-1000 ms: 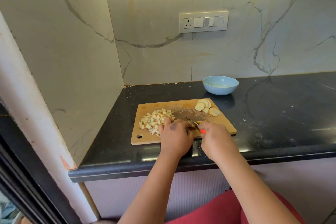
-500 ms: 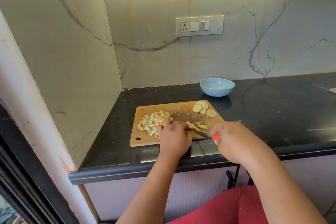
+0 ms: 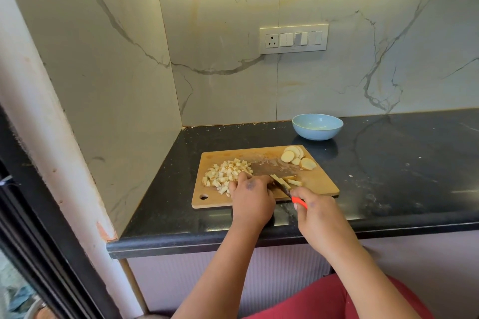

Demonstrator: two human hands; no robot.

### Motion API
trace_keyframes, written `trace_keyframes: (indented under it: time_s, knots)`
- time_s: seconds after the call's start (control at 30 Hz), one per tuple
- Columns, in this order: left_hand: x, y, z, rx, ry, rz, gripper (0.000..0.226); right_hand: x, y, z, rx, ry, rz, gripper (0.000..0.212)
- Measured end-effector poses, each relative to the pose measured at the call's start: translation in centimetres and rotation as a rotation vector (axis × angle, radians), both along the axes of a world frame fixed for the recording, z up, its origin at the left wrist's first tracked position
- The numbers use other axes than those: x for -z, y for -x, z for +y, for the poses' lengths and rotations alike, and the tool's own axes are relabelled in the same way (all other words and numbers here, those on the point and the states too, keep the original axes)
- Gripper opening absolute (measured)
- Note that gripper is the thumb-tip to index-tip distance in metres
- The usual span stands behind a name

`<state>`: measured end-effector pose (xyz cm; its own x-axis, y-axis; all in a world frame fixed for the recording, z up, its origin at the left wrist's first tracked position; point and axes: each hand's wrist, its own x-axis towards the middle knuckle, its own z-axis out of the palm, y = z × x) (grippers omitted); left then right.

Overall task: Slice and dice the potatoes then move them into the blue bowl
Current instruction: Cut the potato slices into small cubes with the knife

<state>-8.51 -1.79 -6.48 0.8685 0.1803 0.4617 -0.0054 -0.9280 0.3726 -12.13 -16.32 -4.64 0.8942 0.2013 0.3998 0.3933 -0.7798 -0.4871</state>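
Observation:
A wooden cutting board [image 3: 321, 184] lies on the black counter. A heap of diced potato [image 3: 225, 172] covers its left part, and round potato slices [image 3: 298, 158] lie at its far right corner. Potato strips [image 3: 289, 181] lie near the board's front middle. My left hand [image 3: 252, 199] rests over the board's front edge, fingers curled down by the strips; what they hold is hidden. My right hand [image 3: 320, 217] grips a knife [image 3: 285, 189] by its orange handle, blade pointing left into the strips. The blue bowl [image 3: 317, 127] stands behind the board, apparently empty.
Marble walls close the counter [image 3: 401, 168] at the left and back, with a switch plate [image 3: 294, 39] on the back wall. The counter's front edge runs just below my hands. A white pillar [image 3: 51, 153] and a dark frame stand at the left.
My right hand has drawn the knife back to the right and toward the board's front edge, leaving cut strips exposed. The left hand has stayed in place. The camera has tilted slightly.

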Motion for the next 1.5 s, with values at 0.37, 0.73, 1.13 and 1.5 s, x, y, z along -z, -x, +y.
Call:
trace_keyframes:
  time_s: [0.37,0.73,1.13,1.5]
  knots:
    - [0.1,-0.3,0.0,0.007,-0.011,0.017,0.036,0.5,-1.1,0.1,0.016,0.001,0.02,0.027]
    - [0.3,-0.3,0.0,0.006,-0.016,-0.022,0.034,1.0,-1.2,0.5,-0.005,-0.069,-0.001,0.022]
    - [1.0,-0.8,0.0,-0.013,-0.053,-0.116,0.032,0.3,-2.2,2.1,0.049,0.045,0.066,0.025]
    - [0.2,-0.3,-0.1,0.008,-0.033,-0.01,0.034,-1.4,-0.3,-0.2,0.076,0.133,0.205,0.029]
